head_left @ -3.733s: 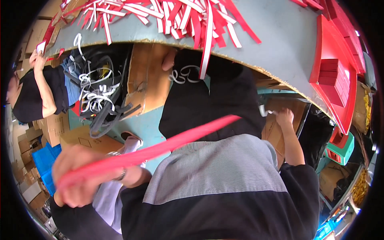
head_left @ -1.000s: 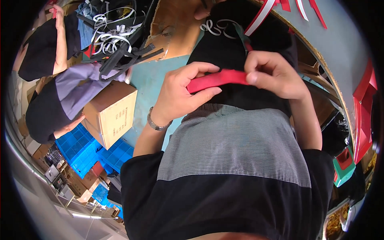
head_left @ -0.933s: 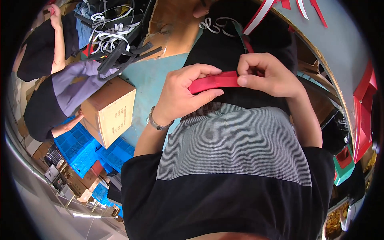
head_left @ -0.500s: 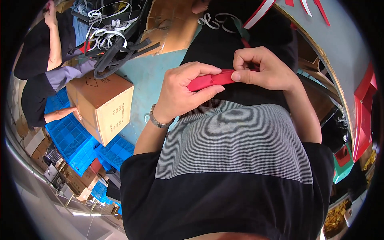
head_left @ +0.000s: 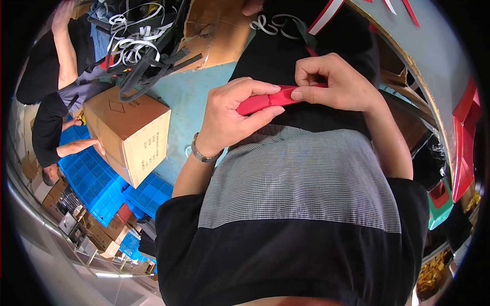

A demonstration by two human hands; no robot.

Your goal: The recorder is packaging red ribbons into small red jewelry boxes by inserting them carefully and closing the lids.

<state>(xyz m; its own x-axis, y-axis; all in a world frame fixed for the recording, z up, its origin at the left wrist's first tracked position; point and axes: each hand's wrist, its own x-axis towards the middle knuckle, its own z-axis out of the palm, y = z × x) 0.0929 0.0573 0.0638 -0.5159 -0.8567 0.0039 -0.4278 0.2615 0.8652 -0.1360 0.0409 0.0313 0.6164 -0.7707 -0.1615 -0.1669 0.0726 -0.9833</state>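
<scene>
The grey table [head_left: 441, 61] takes up the far right; its rough brown edge curves down past the right forearm, well apart from both hands. On the left, the blue-green floor [head_left: 196, 104] shows in a strip between the carton [head_left: 145, 140] and the left forearm, with blue crates [head_left: 92, 176] just beyond the carton's left side. A red tray [head_left: 464, 137] sits by the table's edge at the right. Over the lap, the left hand [head_left: 229, 109] pinches the red band [head_left: 261, 103] between thumb and fingers, across its near and far edges; the right hand [head_left: 337, 84] nips its right end between thumb and curled forefinger. The band lies between the hands, slightly bent, smooth and matt, with a crease near mid-length; whether it closes into a loop is hidden.
</scene>
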